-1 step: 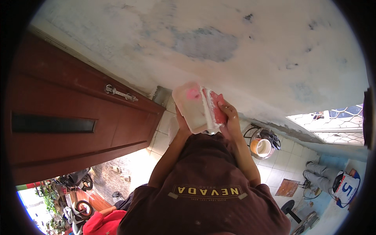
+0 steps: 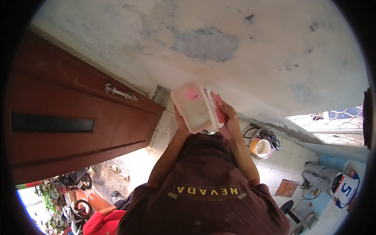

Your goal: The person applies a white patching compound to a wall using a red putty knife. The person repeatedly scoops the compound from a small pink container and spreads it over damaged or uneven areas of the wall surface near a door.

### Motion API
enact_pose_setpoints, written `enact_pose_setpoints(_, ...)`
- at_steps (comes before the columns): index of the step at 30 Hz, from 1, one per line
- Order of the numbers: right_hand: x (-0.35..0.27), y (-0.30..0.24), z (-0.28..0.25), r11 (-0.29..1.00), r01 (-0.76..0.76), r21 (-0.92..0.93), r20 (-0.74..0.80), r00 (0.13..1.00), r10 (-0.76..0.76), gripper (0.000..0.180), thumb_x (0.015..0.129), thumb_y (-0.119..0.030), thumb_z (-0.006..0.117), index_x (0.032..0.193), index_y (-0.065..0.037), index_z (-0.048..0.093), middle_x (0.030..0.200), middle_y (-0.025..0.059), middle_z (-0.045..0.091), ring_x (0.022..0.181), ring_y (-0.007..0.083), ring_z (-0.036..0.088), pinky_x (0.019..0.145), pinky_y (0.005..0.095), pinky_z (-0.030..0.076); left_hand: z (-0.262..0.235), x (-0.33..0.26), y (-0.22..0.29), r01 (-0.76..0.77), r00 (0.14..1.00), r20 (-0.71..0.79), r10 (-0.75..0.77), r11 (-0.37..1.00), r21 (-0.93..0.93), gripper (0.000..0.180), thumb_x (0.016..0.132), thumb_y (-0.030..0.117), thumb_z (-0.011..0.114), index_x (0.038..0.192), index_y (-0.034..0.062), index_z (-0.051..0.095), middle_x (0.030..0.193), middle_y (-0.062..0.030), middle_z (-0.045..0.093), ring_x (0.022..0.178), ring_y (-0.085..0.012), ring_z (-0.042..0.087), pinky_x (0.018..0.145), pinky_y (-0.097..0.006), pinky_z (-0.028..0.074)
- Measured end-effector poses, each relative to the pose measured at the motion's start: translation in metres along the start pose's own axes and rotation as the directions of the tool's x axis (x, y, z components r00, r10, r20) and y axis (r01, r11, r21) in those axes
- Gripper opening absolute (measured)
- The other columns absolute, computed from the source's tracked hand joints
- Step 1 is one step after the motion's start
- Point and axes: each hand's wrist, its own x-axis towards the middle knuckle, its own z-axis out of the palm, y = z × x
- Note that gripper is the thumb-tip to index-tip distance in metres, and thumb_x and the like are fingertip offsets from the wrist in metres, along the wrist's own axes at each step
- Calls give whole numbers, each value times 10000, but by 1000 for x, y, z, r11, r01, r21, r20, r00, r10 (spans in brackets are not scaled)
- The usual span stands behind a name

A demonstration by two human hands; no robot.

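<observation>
In front of my chest, my left hand grips the side of a shallow, translucent whitish plastic tub; most of its fingers are hidden behind it. A pink patch shows inside the tub. My right hand is closed on a flat red putty spreader, thumb on its face. White paste coats the spreader's edge, which lies along the tub's right rim. The spreader is tilted. Just beyond both stands a wall with pale smears and a grey-blue patch.
A reddish-brown door with a metal handle stands at left. On the tiled floor at right sits an orange-and-white bucket beside a black bag. A window grille is at far right. One person is at lower right, another in red at lower left.
The red spreader has turned steeper, showing less of its face. The tub has shifted slightly left. Both hands keep their hold.
</observation>
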Motion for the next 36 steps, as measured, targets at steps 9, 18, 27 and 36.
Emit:
enact_pose_setpoints(9,46,18,-17,882,-362,301,467,863,194,400,1049,-126,473,1409,50,488,963,117,647,589,96,498,442,200,457,-40,20,39,-54,994,-91,55,998,7,685,1014,671,381,1487,180,449,1388,-79,577,1260,-286,589,1050,-533,502)
enact_pose_setpoints(18,86,64,61,998,32,-57,166,986,-22,199,1021,-198,608,1182,-80,603,1152,16,673,1007,131,660,801,292,580,-64,1,121,-156,967,-221,124,979,-134,743,979,692,421,1480,143,451,1418,-116,556,1295,-345,560,1095,-585,448)
enact_pose_setpoints(27,169,131,247,941,-260,218,446,884,141,335,990,-88,567,1245,127,534,1232,205,608,1108,241,645,985,284,593,-121,0,204,-43,993,-113,24,985,-166,886,928,792,416,1539,155,343,1478,-126,484,1335,-359,529,1103,-588,449)
enact_pose_setpoints(36,249,54,344,797,-217,563,525,839,-143,414,982,2,338,1270,287,423,1328,345,488,1279,437,513,1071,399,574,-104,11,272,128,988,-83,-128,992,-5,893,913,803,420,1523,152,374,1434,-118,524,1330,-373,529,1098,-612,447)
